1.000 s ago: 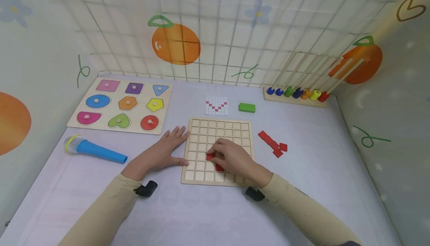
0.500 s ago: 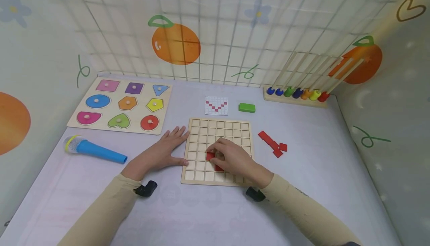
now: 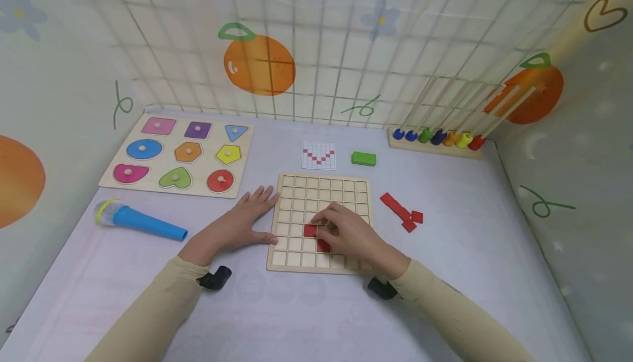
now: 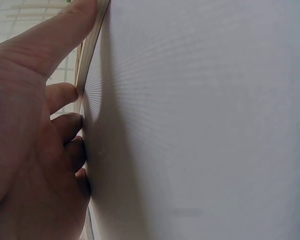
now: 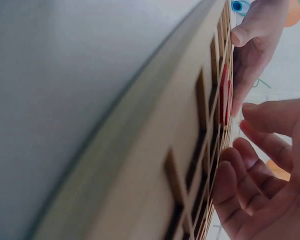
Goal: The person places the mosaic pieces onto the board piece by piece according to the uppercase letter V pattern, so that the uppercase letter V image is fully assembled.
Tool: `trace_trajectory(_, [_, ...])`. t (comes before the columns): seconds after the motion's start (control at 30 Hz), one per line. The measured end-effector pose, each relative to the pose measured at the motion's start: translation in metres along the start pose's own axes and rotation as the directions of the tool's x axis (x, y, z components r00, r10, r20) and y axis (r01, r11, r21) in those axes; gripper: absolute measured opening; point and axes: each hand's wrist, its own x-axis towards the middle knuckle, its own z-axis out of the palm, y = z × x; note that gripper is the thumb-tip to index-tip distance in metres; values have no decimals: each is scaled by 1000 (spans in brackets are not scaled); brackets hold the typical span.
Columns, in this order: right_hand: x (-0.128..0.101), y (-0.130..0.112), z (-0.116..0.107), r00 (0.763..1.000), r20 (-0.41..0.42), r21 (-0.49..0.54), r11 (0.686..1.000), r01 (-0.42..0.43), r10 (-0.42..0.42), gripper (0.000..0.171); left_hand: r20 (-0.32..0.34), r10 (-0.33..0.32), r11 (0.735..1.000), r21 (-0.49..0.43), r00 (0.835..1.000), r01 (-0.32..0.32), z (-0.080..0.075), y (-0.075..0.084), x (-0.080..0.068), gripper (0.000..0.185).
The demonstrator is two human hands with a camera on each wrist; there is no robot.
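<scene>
My right hand (image 3: 348, 233) had shifted rightward, uncovering two red tiles (image 3: 316, 237) seated in the grid board (image 3: 296, 257); fingers curled, seemingly empty. My left hand (image 3: 244, 222) stayed flat, steadying its left edge.

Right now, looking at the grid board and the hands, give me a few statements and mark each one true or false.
1. The left hand lies flat against the left edge of the wooden grid board. True.
2. The right hand rests on the blue microphone. False: it is over the board, by the red tiles set in it.
3. Loose red pieces lie on the table right of the board. True.
4. The green block sits inside the board. False: it lies beyond it, beside the pattern card.
</scene>
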Motion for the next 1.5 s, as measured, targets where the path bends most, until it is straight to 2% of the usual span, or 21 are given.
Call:
trace_trajectory(0.3, [-9,9,-5,998,-42,3,998,-55,55,18,-2,3,1000,-4,1000,-3,0,0,-1,108])
trace_trajectory(0.83, [-22,40,-31,982,-107,-10,987,-160,158,26,3,-1,1000,2,1000,1,-1,1,-1,108])
trace_trajectory(1.5, [-27,82,-63,959,-199,-53,975,-217,203,28,-3,-1,1000,3,1000,1,-1,2,-1,108])
